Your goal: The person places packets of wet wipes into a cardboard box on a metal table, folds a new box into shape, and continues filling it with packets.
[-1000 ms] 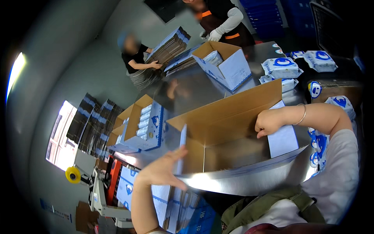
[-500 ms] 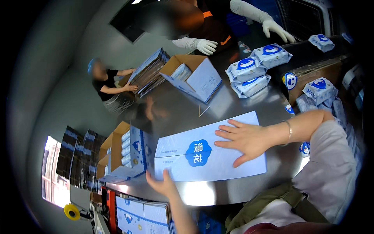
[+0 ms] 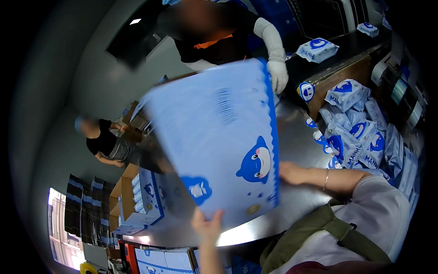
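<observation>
A light-blue cardboard box point(image 3: 219, 141), printed with a cartoon dolphin and edged in darker blue scallops, is tipped up in front of me above the steel table. My left hand point(image 3: 207, 224) grips its near lower edge, thumb and fingers closed on the cardboard. At the box's right side, my right hand point(image 3: 293, 173) holds the edge, with its fingertips hidden behind the panel. Motion blurs part of the box, and its far side cannot be seen.
Across the steel table point(image 3: 299, 137) a co-worker's gloved hand point(image 3: 277, 75) is beside the box. Many wipes packs point(image 3: 358, 132) are piled at right. An open carton point(image 3: 137, 198) of packs stands at left, flat cartons point(image 3: 164, 260) below it. Another person point(image 3: 102, 139) works farther off.
The box, lying flat under my right hand before, has been lifted and tilted up. My right hand has moved to its right edge, and my left now grips the near edge.
</observation>
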Available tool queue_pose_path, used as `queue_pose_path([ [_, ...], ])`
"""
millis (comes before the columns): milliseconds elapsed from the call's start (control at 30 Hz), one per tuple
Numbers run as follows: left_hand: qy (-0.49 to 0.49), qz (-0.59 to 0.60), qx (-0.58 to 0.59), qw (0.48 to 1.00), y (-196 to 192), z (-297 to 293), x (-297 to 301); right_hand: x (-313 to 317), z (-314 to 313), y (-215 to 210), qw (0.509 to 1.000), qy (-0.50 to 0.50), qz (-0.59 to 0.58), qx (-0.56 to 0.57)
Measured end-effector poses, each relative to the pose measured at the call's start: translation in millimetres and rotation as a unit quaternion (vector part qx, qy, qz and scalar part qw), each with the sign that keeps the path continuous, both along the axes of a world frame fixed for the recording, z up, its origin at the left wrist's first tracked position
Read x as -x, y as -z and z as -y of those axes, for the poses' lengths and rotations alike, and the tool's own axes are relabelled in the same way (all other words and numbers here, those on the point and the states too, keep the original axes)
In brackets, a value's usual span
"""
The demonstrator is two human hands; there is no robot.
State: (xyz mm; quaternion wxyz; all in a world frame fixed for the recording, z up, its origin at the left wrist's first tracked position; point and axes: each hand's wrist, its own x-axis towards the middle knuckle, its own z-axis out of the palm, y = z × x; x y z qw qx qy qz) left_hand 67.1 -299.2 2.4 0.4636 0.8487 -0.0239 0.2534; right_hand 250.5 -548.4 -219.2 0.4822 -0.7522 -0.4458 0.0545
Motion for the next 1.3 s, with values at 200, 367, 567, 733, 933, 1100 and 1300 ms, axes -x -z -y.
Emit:
queue_pose_path([
  [200, 0.0, -0.32, -0.44, 0.839, -49, 14, 28, 78, -58, -203, 0.899, -0.151, 0.333, -0.241],
  [367, -0.002, -0.201, -0.339, 0.919, -59, -3, 32, 26, -85, -258, 0.816, -0.226, 0.307, 0.434],
  [567, -0.276, -0.418, -0.191, 0.844, -6, -165, 52, 24, -77, -158, 0.877, -0.178, 0.412, 0.172],
  [733, -0.292, -0.445, -0.139, 0.835, 12, -183, 29, 49, -71, -41, 0.93, -0.006, 0.352, 0.106],
  [933, -0.36, -0.395, -0.173, 0.827, 15, -208, 15, 41, -122, -33, 0.968, -0.017, 0.239, 0.069],
  [1100, -0.38, -0.369, -0.139, 0.837, 27, -218, 21, 31, -121, -33, 0.968, -0.023, 0.238, 0.073],
  [1300, -0.365, -0.357, -0.121, 0.851, 33, -223, 22, 30, -117, -42, 0.972, -0.037, 0.217, 0.085],
])
